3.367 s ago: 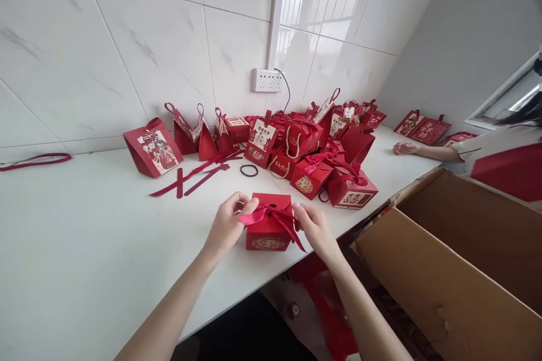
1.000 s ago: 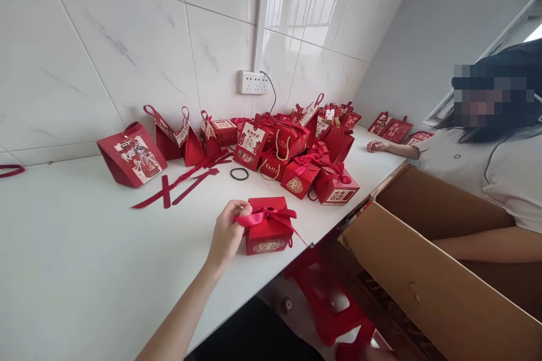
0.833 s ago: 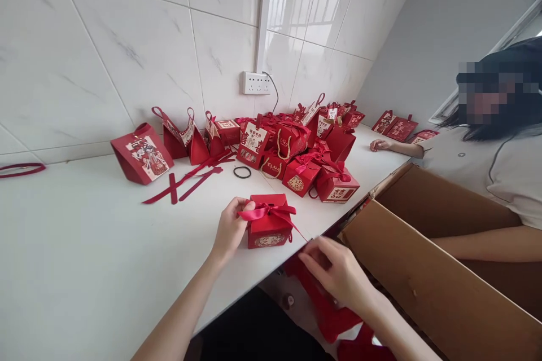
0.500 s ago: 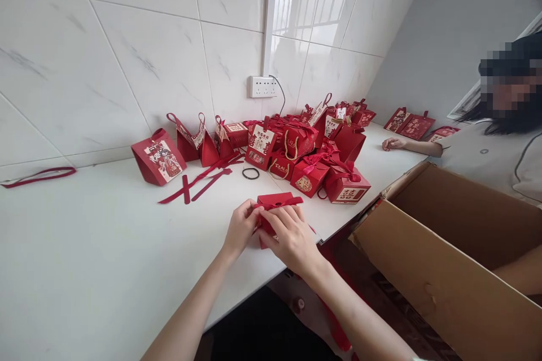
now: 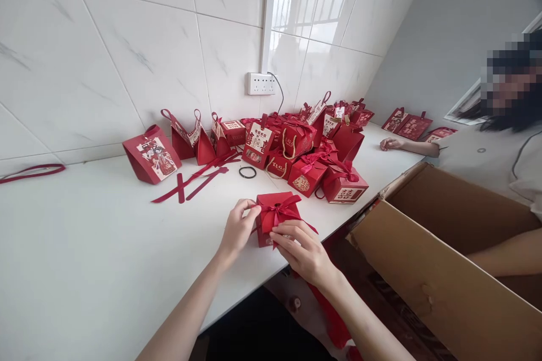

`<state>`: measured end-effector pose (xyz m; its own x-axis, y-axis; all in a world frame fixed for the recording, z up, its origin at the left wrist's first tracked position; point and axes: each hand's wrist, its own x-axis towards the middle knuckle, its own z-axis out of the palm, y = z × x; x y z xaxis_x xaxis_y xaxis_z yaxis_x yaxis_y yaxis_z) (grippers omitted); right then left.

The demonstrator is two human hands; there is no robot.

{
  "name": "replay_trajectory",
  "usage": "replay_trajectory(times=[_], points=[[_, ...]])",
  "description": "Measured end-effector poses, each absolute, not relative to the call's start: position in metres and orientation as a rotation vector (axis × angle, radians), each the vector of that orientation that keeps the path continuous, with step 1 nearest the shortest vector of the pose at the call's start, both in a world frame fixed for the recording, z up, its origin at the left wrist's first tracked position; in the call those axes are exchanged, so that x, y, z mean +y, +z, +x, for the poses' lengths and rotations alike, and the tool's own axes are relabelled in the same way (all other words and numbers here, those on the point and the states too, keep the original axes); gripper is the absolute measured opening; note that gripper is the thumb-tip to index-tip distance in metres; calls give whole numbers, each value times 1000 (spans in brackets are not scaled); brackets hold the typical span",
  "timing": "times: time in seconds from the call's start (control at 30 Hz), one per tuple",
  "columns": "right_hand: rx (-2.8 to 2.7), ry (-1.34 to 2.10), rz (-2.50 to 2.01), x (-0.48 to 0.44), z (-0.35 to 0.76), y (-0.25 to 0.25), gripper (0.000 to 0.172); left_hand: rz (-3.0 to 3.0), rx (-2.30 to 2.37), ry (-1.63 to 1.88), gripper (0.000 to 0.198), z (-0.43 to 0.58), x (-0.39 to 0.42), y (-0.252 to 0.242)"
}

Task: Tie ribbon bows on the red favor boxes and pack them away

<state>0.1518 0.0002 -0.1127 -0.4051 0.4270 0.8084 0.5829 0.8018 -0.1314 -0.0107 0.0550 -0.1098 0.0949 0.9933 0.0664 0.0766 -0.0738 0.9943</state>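
Sitting close to the front edge of the white bench [image 5: 97, 248], a small red gift box [image 5: 271, 204] is tied across its top with a red satin bow [image 5: 281, 214]. One ribbon tail trails off to the right. The left hand [image 5: 237, 231] has its fingers [image 5: 249, 210] curled against the box's upper left corner, thumb and forefinger closed on it beside the bow's loop. The right hand [image 5: 305, 252] reaches in from below and lays its fingers [image 5: 284, 233] flat across the front face just under the bow. I cannot tell whether they pinch a ribbon end or only press on the card.

Just behind the box stand two more bowed boxes [image 5: 344, 187], and behind them is a crowded heap of red favour boxes and bags [image 5: 296, 138] against the tiled wall. A black hair tie [image 5: 247, 172] lies between the held box and that heap. To the left are loose ribbon strips [image 5: 190, 181] and a tipped red bag printed with figures [image 5: 152, 154].

An open cardboard carton [image 5: 440, 293] stands at the right, beside the bench edge. Beyond it another person rests a hand [image 5: 392, 144] on the bench near some flat red bags [image 5: 406, 123].
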Motion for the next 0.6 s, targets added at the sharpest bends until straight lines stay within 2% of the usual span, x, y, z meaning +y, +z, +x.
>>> replay_trajectory(times=[0.13, 0.27, 0.37, 0.47, 0.6], points=[[-2061, -220, -745, -1, 151, -112, 29, 1307, 1244, 1186, 20, -2, 52, -103], [-2059, -197, -763, -1, 149, -114, 25, 1264, 1300, 1185, 55, 6, 56, -98], [-2059, -177, -780, -2, 149, -115, 24, 1269, 1278, 1081, 65, 8, 60, -97], [-2064, -158, -773, -2, 150, -115, 24, 1222, 1176, 974, 62, 9, 61, -95], [-2053, -227, -743, -3, 152, -115, 24, 1194, 1132, 951, 44, 11, 60, -94]])
